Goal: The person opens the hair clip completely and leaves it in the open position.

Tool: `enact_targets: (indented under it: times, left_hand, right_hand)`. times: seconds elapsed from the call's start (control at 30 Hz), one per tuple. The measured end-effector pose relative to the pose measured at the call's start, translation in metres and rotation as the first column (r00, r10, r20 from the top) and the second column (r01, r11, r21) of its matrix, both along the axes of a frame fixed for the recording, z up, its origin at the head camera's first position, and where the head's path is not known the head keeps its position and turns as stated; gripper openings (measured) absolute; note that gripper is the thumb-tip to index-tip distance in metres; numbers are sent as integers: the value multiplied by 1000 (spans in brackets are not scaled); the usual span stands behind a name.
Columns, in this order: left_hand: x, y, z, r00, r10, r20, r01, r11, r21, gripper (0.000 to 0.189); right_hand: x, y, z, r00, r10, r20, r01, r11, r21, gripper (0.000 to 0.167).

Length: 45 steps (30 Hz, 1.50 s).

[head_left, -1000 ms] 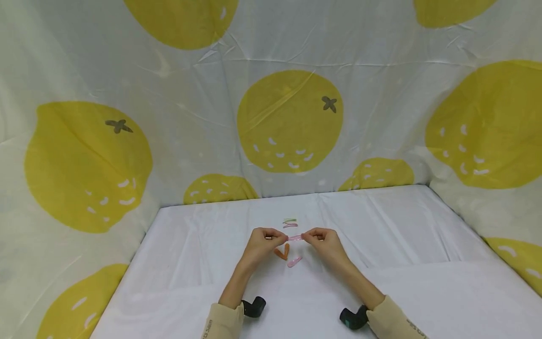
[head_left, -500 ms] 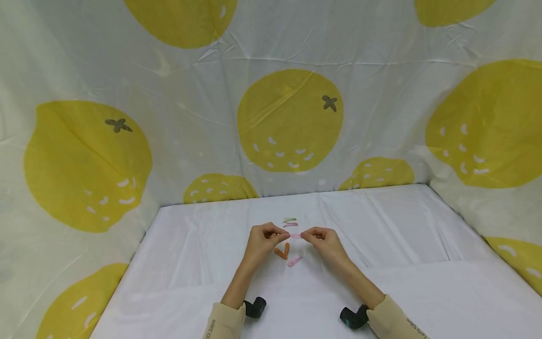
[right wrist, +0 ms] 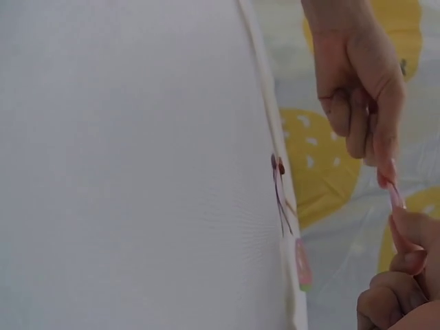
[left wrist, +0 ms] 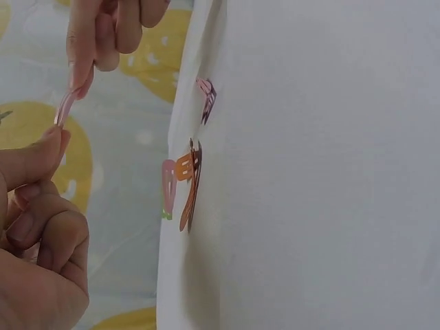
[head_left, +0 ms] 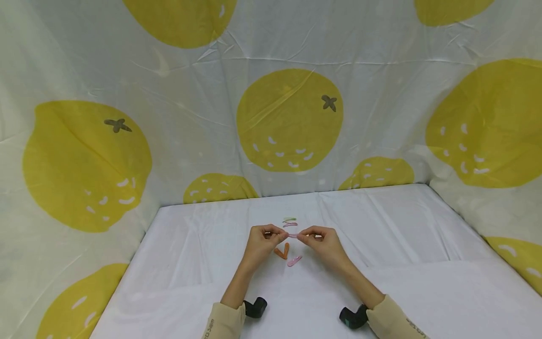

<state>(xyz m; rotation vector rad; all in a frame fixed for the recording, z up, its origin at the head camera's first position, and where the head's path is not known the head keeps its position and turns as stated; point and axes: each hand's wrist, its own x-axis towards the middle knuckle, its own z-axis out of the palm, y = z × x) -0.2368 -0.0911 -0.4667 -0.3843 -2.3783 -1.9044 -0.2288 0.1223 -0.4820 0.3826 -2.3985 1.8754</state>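
Note:
A pink snap hair clip point(head_left: 293, 235) is held above the table between both hands. My left hand point(head_left: 263, 242) pinches one end of it between thumb and forefinger. The other end is pinched by my right hand point(head_left: 325, 242). In the left wrist view the held clip point(left wrist: 64, 108) looks slightly curved, and the fingertips cover both its ends. Below the hands lies an orange-brown snap clip point(head_left: 282, 252) in a V shape. To its right rests another pink clip point(head_left: 294, 261). Beyond the hands are a pink clip point(head_left: 290, 224) and a green clip point(head_left: 290, 219).
The white cloth-covered table point(head_left: 203, 263) reaches back to a curtain point(head_left: 292, 117) printed with yellow lemons. Black wrist mounts point(head_left: 256, 307) stick out by the beige sleeves point(head_left: 224, 320).
The held clip has turned and flexed a little between the fingertips. My right hand has shifted slightly left, narrowing the gap between the hands. The clips on the table have stayed put.

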Motion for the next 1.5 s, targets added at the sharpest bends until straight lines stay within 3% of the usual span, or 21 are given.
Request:
enact_targets:
  times: [0.23,0.43,0.6,0.83,1.2,1.33,1.5]
  left_hand:
    - [2,2,2,994,-40,-101,42,999,15,8]
    - [2,5,0,982,-19,-189,19,1000,-3,5]
    - [0,9,-5,965,-32,-259,15,998,-67,5]
    - [1,7,-3,984,-14,-178,-1,996,-86,4]
    - [-1,0,-2,992,-32,-125,21,996,-85,11]
    - [0,-2,0,997,-38,-69,29,992,-123,12]
    - [0,-3,0,999,-43,-32,39,990,-137,15]
  right_hand:
    - [1,0,-2,996,-73,-47,70,996,-51,13]
    - [5,-3,-1,988,-99,-115,90,992,-83,9]
    - [5,-3,-2,980,-128,-150,117,990,-75,6]
    - [3,-3,-2,984,-133,-117,134,991,-5,6]
    - [20,-5,27,991,-54,-124,48,998,-46,9]
    - [15,-4,20,996,-55,-71,51,997,-57,9]
    - [3,0,-1,995,-88,-39,86,995,-45,9]
